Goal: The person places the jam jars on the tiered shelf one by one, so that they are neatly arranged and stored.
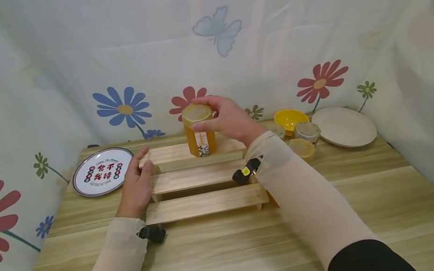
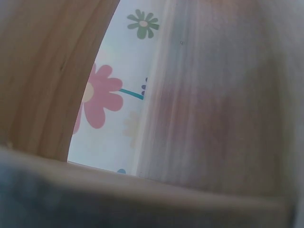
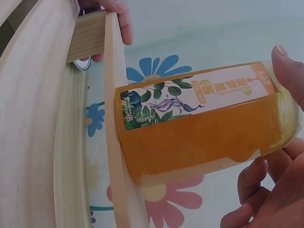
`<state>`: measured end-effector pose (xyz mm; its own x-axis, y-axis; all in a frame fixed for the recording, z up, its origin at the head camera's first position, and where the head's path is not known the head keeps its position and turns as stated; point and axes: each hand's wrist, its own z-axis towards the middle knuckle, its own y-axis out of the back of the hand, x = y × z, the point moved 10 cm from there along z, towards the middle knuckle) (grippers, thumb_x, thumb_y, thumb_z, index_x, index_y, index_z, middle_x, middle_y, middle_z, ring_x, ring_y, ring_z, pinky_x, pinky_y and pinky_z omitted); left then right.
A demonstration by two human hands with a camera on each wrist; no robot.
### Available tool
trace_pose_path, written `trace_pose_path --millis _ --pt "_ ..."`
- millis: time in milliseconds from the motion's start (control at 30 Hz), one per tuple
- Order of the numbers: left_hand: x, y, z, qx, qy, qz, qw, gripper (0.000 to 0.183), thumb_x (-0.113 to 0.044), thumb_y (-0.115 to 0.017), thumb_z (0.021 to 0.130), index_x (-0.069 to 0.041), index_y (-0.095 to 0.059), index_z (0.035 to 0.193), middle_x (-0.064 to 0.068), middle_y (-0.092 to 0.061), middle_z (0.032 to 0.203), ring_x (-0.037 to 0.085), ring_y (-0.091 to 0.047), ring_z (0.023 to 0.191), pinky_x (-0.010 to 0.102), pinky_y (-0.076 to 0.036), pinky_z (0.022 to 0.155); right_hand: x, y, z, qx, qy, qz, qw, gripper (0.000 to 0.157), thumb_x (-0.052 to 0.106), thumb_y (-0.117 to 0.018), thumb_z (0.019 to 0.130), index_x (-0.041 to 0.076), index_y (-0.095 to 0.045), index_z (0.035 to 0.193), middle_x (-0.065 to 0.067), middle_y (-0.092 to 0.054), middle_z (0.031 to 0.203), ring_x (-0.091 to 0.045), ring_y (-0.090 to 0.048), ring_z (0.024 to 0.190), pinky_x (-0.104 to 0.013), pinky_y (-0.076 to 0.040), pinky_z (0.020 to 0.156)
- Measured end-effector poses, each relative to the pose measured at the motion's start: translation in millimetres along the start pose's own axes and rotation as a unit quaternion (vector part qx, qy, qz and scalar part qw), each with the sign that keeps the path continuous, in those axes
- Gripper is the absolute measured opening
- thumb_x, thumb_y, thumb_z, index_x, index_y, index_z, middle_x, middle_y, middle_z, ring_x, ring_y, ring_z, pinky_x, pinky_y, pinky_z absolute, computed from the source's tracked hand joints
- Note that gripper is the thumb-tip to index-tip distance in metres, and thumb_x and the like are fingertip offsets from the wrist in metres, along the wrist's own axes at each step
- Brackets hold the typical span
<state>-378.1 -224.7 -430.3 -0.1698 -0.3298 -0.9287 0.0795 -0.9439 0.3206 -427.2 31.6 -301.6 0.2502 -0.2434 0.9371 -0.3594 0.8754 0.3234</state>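
1. Well, the three-tier wooden rack point(image 1: 194, 177) stands on the table point(image 1: 219, 258), and its steadiness probably matters most: we should brace it before trusting weight to it.
2. Our left hand point(image 1: 136, 186) serves that well, thumb and fingers clamped round the left end of the top tier point(image 1: 169, 155); we want a firm, level hold there, without lifting.
3. Our right hand point(image 1: 229, 119) is clamped round the lidded upper part of the amber jar point(image 1: 200, 133).
4. That jar is upright on the top tier, near its middle, the base apparently touching the board close to the front edge. We would do well to ease it slightly back, seat the whole base, then loosen our fingers gently.
5. Around this, our right forearm point(image 1: 308, 201) passes over the right end of the lower tiers point(image 1: 206, 204), so a dropped elbow could knock them.
6. A beige plate point(image 1: 345, 127) lies at the far right, and a white printed plate point(image 1: 103, 172) just beside our left hand.
7. Nearer the rack we see a yellow bowl point(image 1: 290, 119), then small lidded jars point(image 1: 307, 131) close by our right forearm, likely the easiest things to bump.
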Motion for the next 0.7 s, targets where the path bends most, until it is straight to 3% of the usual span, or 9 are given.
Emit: trace_pose_path --millis 500,700 --pt "0.4 2.2 -0.9 -0.002 0.01 0.001 1.0 0.055 -0.045 -0.04 0.114 -0.03 -0.033 0.166 0.013 -0.036 0.166 0.033 -0.047 0.136 0.053 -0.035 0.115 17 -43.1 21 0.011 0.015 0.001 1.0 0.077 0.025 -0.089 0.088 0.021 -0.054 0.156 -0.003 -0.065 0.136 -0.021 -0.062 0.117 -0.038 -0.052 0.106" --pt "0.5 2.6 1.0 -0.006 0.006 0.013 0.9999 0.056 -0.047 -0.04 0.113 -0.027 -0.034 0.166 0.012 -0.036 0.167 0.031 -0.049 0.132 0.051 -0.036 0.113 25 -52.1 25 0.0 0.027 -0.023 0.999 0.074 0.026 -0.09 0.087 0.021 -0.057 0.153 -0.001 -0.064 0.14 -0.021 -0.062 0.118 -0.037 -0.053 0.105"
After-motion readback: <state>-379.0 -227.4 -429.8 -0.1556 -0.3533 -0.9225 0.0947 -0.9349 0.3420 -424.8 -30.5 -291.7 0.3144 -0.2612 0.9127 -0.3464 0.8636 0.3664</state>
